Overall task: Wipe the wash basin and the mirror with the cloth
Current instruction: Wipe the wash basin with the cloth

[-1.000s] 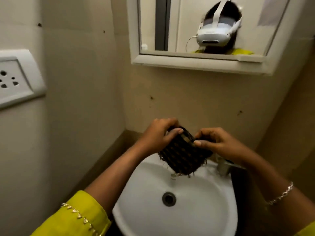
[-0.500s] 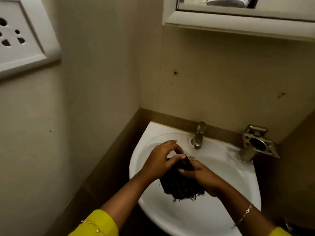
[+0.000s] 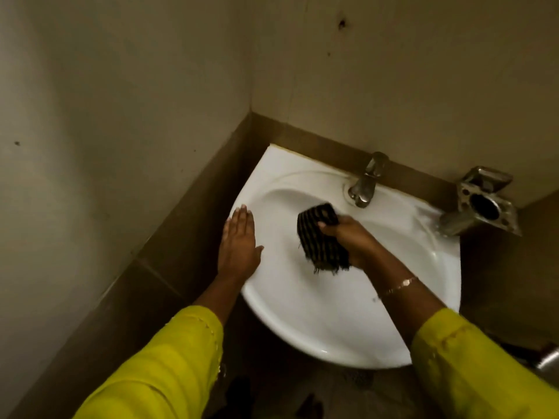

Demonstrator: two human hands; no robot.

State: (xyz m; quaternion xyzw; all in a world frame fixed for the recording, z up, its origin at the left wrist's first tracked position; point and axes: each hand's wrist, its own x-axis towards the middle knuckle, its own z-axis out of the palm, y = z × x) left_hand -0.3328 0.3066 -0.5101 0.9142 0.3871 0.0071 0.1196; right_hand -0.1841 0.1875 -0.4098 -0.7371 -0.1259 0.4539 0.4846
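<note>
Down in the corner of the room, a white wash basin is fixed against a brown tile band that runs along both walls. The right hand is inside the bowl, its fingers clenched around a dark striped cloth with a frayed lower edge; the cloth lies against the bowl's back slope, just below the metal tap and apart from it. Hand and cloth cover the middle of the bowl, so the drain cannot be seen. A thin bracelet circles the right wrist. The left hand lies flat on the basin's left rim, fingers straight and together, thumb spread toward the bowl, gripping nothing. Both forearms come out of yellow sleeves at the bottom of the view, and the right sleeve hides part of the basin's near right rim. On the back wall to the right of the tap, a metal holder with a round hole juts over the basin's right corner. A dark mark sits high on the back wall. Something metallic shows at the right edge, too cut off to name. Beneath the basin the floor is dark and blurred.
</note>
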